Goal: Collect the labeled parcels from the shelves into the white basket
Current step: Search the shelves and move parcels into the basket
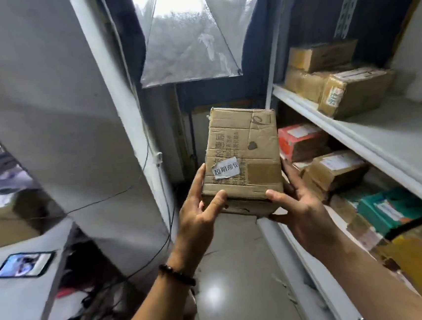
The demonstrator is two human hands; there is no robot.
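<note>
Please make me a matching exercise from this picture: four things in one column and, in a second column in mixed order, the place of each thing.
Things
1. cardboard parcel
2. red box
3. phone
4. bead bracelet

Places
A. worn round a wrist
B. held between the left hand and the right hand
C. in the right shelving, under a board
D. lying on the pale surface at the left

Pairs: 1-B, 2-C, 3-D, 4-A

Head-worn view — forward and down, near parcel (241, 141)
</note>
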